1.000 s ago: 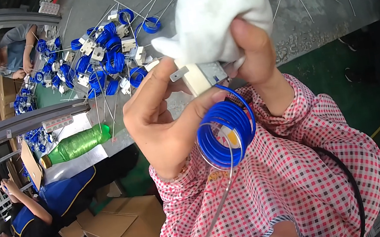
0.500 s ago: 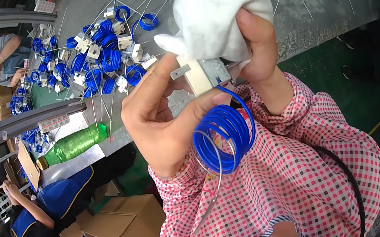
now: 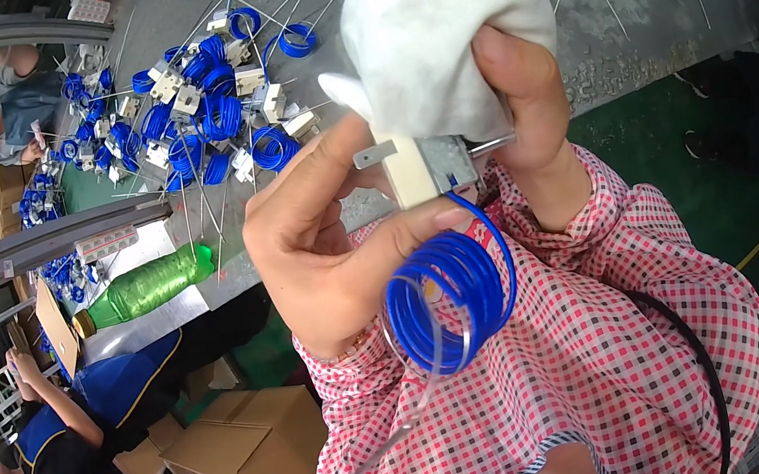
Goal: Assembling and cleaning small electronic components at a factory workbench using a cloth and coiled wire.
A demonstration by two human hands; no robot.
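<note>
Between the thumb and fingers of my left hand (image 3: 317, 258) is a capillary thermostat (image 3: 413, 170), with a cream body, a metal face and a flat terminal. From its lower side hangs a blue coiled capillary tube (image 3: 447, 301), whose bare thin end trails down in front of my checked clothing. My right hand (image 3: 526, 99) is closed on a bunched white cloth (image 3: 443, 23) pressed against the thermostat's upper end. A metal shaft shows beside the cloth, close to my right palm. The cloth hides the top of the thermostat and several right fingertips.
Heaps of similar thermostats (image 3: 216, 88) with blue coils cover the grey table (image 3: 308, 6), and more lie at the far right. A green bottle (image 3: 150, 288) lies on its side at left. Cardboard boxes (image 3: 245, 454) stand below. Two co-workers (image 3: 108, 396) sit at the left.
The thermostat and its coil have shifted slightly right and down. More of the metal shaft now shows beside the cloth. At the far left, a co-worker's arm and head have moved.
</note>
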